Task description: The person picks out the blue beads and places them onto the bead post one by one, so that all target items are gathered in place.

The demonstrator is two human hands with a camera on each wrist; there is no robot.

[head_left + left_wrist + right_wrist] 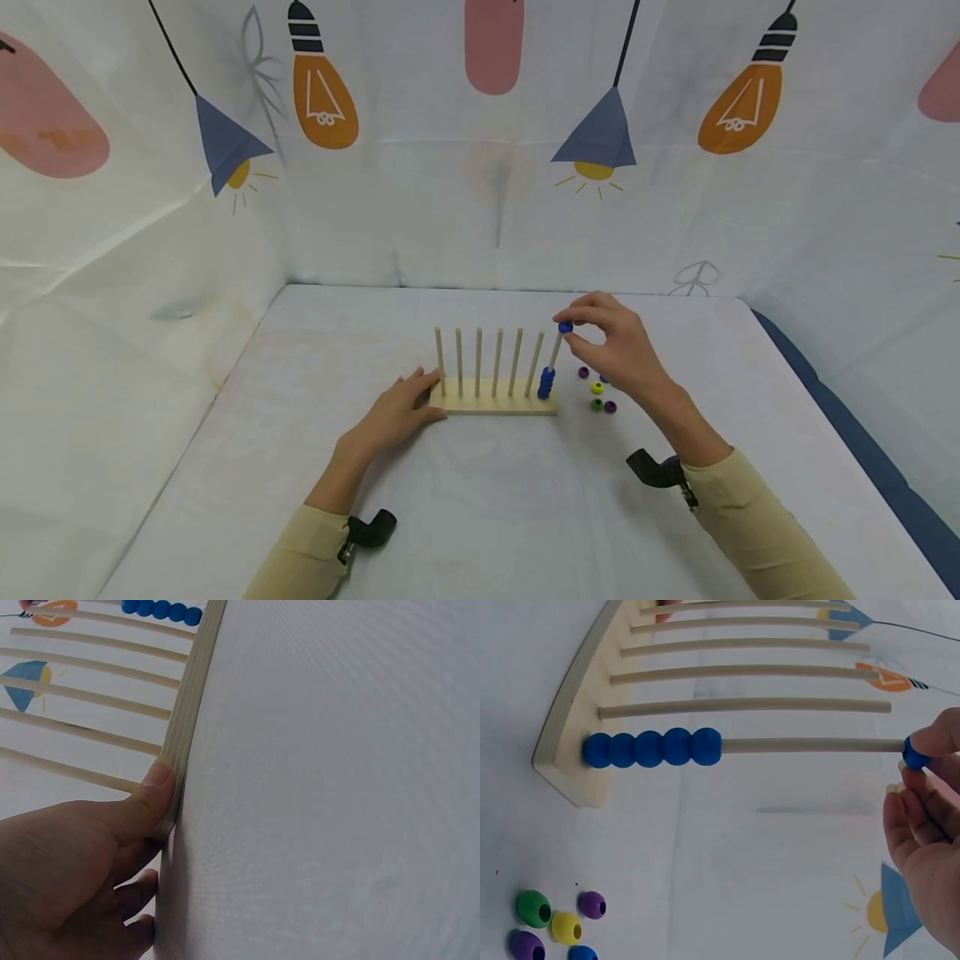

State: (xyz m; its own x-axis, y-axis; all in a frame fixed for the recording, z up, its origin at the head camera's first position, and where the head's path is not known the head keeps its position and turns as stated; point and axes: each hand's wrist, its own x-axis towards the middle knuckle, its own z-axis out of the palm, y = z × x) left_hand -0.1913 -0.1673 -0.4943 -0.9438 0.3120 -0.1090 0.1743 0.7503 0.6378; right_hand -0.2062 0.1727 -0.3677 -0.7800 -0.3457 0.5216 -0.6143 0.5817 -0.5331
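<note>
A wooden peg rack (pixel 495 403) with a row of upright pegs stands on the table. Its rightmost peg carries a stack of several blue beads (pixel 649 749) at the bottom. At that peg's top, my right hand (pixel 617 346) pinches one more blue bead (pixel 915 752) between thumb and fingertips; the peg's tip meets the bead. My left hand (pixel 401 408) grips the left end of the base, its thumb (pixel 156 780) on the front edge and the fingers partly hidden behind.
Loose beads lie right of the rack: a green bead (pixel 533 908), a yellow bead (pixel 566 928), purple beads (pixel 592 904) and a blue bead (pixel 583 952). A white table (pixel 480 517) spreads around them, with a lamp-printed cloth (pixel 435 208) behind.
</note>
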